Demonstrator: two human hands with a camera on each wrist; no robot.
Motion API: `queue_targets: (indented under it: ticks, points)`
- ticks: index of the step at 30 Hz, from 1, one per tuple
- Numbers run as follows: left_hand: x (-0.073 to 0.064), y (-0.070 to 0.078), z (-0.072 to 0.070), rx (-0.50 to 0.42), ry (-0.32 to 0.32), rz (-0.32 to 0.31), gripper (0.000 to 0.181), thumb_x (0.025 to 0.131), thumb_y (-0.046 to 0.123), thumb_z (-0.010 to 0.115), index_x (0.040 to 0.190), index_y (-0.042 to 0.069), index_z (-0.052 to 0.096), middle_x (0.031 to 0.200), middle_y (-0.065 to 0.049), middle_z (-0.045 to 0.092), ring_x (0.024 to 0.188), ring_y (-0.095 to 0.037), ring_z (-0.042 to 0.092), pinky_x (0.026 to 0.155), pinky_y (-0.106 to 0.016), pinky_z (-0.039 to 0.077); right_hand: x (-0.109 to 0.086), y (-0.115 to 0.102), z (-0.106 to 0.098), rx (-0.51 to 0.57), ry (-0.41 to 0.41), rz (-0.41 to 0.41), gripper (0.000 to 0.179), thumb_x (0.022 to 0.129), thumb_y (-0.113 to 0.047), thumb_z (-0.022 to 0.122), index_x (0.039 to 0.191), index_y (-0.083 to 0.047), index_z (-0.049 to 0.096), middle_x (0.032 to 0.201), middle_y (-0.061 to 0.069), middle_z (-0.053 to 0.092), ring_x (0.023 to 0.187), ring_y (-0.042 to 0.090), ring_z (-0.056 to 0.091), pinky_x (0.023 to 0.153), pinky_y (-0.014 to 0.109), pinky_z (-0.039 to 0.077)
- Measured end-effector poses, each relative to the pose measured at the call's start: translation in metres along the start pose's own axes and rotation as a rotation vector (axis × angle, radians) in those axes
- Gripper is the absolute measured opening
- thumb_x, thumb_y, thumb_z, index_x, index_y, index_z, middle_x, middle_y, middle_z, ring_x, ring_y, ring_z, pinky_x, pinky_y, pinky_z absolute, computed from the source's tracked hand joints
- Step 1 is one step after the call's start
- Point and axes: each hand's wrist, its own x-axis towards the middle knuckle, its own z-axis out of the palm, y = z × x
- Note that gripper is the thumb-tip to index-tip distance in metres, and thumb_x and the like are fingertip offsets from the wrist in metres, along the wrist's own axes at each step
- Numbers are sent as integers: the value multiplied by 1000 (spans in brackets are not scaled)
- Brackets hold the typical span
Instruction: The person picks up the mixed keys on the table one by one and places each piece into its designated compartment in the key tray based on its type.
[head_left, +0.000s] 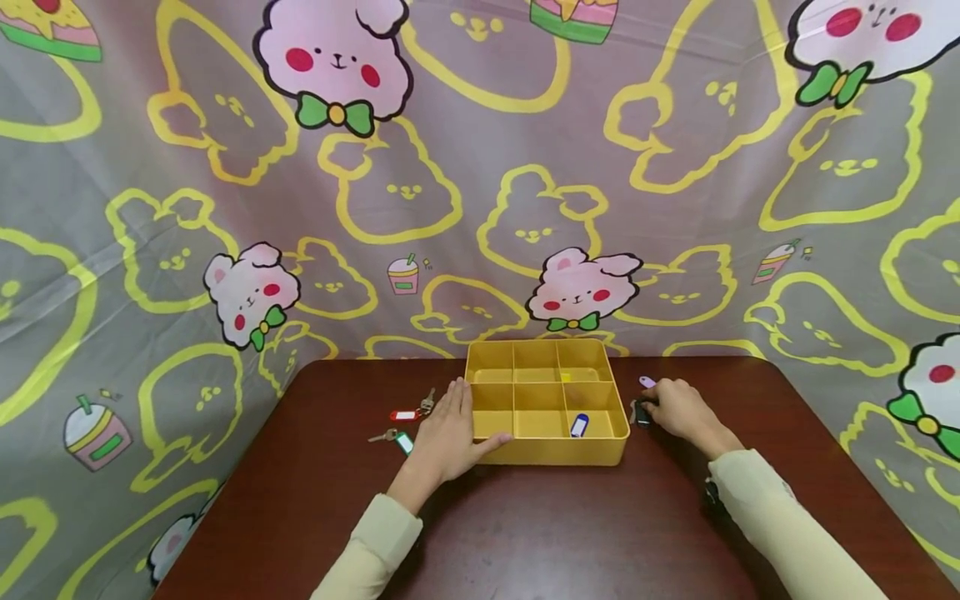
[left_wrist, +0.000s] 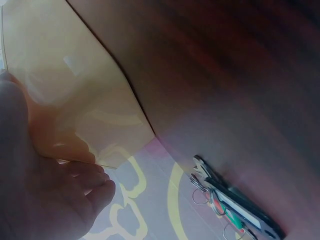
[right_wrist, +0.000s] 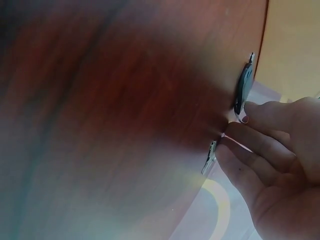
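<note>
A yellow box point(head_left: 551, 451) with several compartments stands on the table. My left hand point(head_left: 444, 429) rests flat against its left side, thumb along the front rim. A blue tag point(head_left: 579, 426) lies in the front right compartment. On the box's right, my right hand point(head_left: 681, 410) reaches down to a black-headed key point(head_left: 642, 412). In the right wrist view, my thumb and index fingertips are right at the ring of that black-headed key point(right_wrist: 243, 90); I cannot tell whether they pinch it. Just beyond my fingers are a purple tag point(head_left: 647, 382) and a small metal key point(right_wrist: 210, 157).
Left of the box, a red tag point(head_left: 405, 415) with a key point(head_left: 427, 402) and a green tag point(head_left: 405, 442) with another key point(head_left: 383, 436) lie on the dark brown table point(head_left: 555, 533). A patterned cloth point(head_left: 465, 192) hangs behind the table and along its sides.
</note>
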Motion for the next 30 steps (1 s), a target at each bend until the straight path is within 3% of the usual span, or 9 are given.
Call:
queue_targets:
  ticks: [6,17,30]
  points:
    - [-1,-1,2,7,6,-4,123,91,93,30,164,-7,24,172,-26,24,163,-34,26,132,-43,31,1,-1,5,-4,34,-25,13,92,-3,70,97,-3,83,88,11,78,71,21,58,68,43,54]
    - [-2,-1,4,17,12,-3,123,91,93,29,163,-7,24,172,-27,25,162,-34,28,131,-42,31,-1,-3,4,-3,53,-13,15,92,-1,69,89,-6,83,83,7,77,68,19,56,63,38,50]
    - [-1,1,3,17,3,-8,123,91,92,30,164,-7,23,172,-26,22,163,-33,25,132,-43,31,-1,-6,1,-28,63,1,15,94,-5,70,86,-7,83,82,8,77,67,21,60,63,43,54]
